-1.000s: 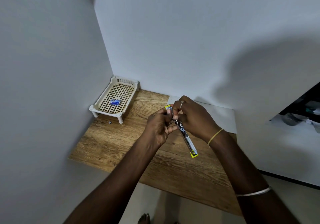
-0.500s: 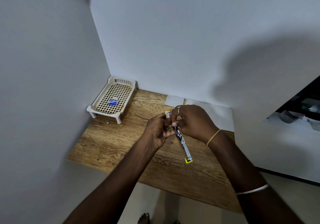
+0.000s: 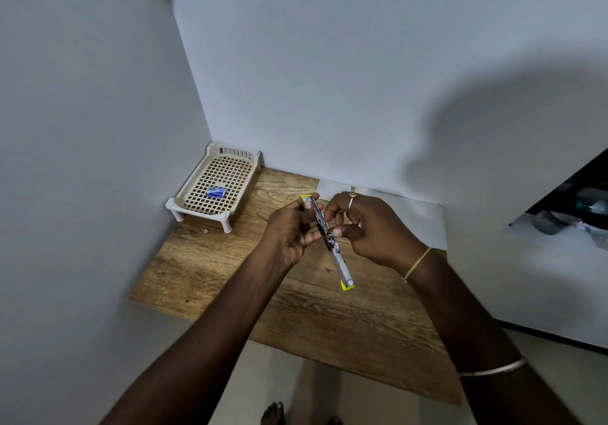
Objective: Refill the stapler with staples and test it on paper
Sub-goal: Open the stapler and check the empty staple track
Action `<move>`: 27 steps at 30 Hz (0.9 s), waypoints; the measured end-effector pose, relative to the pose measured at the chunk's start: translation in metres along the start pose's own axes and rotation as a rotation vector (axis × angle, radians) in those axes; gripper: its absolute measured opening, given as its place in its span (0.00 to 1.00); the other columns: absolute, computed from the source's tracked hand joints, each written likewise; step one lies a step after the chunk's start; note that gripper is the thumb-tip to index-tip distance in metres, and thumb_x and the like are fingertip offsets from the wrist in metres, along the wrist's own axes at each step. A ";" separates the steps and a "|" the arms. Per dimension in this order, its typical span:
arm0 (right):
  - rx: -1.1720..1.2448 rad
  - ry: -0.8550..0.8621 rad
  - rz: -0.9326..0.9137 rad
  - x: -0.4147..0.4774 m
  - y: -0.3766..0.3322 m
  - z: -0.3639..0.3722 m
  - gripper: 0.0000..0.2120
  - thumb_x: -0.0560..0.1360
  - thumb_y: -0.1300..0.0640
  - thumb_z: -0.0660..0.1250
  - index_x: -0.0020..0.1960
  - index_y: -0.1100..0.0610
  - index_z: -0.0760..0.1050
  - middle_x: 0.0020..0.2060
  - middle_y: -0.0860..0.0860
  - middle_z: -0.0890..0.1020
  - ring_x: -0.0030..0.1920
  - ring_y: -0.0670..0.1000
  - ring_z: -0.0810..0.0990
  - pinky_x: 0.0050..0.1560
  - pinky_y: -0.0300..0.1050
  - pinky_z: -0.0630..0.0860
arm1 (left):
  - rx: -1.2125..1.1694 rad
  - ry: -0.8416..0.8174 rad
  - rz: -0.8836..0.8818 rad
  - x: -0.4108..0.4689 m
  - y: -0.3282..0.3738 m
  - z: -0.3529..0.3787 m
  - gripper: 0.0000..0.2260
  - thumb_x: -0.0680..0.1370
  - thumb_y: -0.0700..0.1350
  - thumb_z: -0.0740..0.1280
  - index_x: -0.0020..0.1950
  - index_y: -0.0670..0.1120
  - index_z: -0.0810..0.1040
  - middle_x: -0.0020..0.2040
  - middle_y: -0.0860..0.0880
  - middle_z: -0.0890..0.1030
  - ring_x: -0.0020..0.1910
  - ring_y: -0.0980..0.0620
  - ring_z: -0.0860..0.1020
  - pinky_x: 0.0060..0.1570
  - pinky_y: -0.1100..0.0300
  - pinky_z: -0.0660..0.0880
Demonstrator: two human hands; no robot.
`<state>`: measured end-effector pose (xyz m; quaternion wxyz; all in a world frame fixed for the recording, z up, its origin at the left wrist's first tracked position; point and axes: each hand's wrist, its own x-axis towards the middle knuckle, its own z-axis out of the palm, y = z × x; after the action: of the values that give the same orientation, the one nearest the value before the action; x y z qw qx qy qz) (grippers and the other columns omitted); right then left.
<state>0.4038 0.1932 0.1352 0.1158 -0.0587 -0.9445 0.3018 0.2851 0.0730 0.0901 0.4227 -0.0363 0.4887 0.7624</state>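
Observation:
A slim metal stapler point(image 3: 337, 258) with yellow ends is held swung open above the wooden table point(image 3: 329, 319), one end pointing toward me. My left hand point(image 3: 289, 230) grips its far part between thumb and fingers. My right hand point(image 3: 368, 227) pinches the stapler's middle with thumb and forefinger; whether it holds staples is too small to tell. A small blue staple box point(image 3: 215, 191) lies in a cream slatted tray point(image 3: 197, 191) at the back left corner. White paper sheets point(image 3: 418, 220) lie against the back wall, partly behind my right hand.
White walls close the table on the left and back. A tiny dark scrap point(image 3: 206, 231) lies on the wood in front of the tray. A white shelf point(image 3: 559, 243) with clutter stands to the right. My bare toes point(image 3: 273, 414) show below the table's front edge.
My right fingers have loosened and shifted from the stapler's far end to its middle. The stapler has stayed open and in nearly the same place.

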 end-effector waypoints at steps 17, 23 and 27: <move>0.106 0.208 0.310 -0.043 0.016 0.035 0.16 0.66 0.33 0.74 0.44 0.45 0.84 0.35 0.43 0.82 0.37 0.40 0.80 0.37 0.40 0.78 | -0.243 0.000 0.094 0.012 0.000 -0.007 0.08 0.81 0.36 0.63 0.54 0.43 0.81 0.44 0.45 0.82 0.45 0.47 0.82 0.37 0.50 0.83; 0.012 0.199 0.309 -0.052 0.037 0.046 0.13 0.71 0.41 0.73 0.36 0.50 0.81 0.33 0.47 0.77 0.35 0.45 0.76 0.36 0.51 0.75 | -0.196 -0.025 0.149 0.022 -0.028 -0.024 0.08 0.78 0.36 0.67 0.54 0.44 0.82 0.49 0.46 0.86 0.53 0.45 0.83 0.44 0.53 0.83; -0.003 0.161 0.423 -0.059 0.065 0.060 0.11 0.70 0.48 0.76 0.38 0.55 0.83 0.36 0.52 0.80 0.38 0.52 0.79 0.41 0.54 0.76 | 0.076 -0.033 0.168 0.029 -0.050 -0.053 0.09 0.77 0.35 0.70 0.54 0.46 0.84 0.52 0.47 0.85 0.50 0.51 0.84 0.47 0.56 0.81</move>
<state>0.4484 0.2020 0.0384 0.1249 -0.2794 -0.8994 0.3121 0.2812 0.0580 0.0136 0.3664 0.0332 0.5116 0.7765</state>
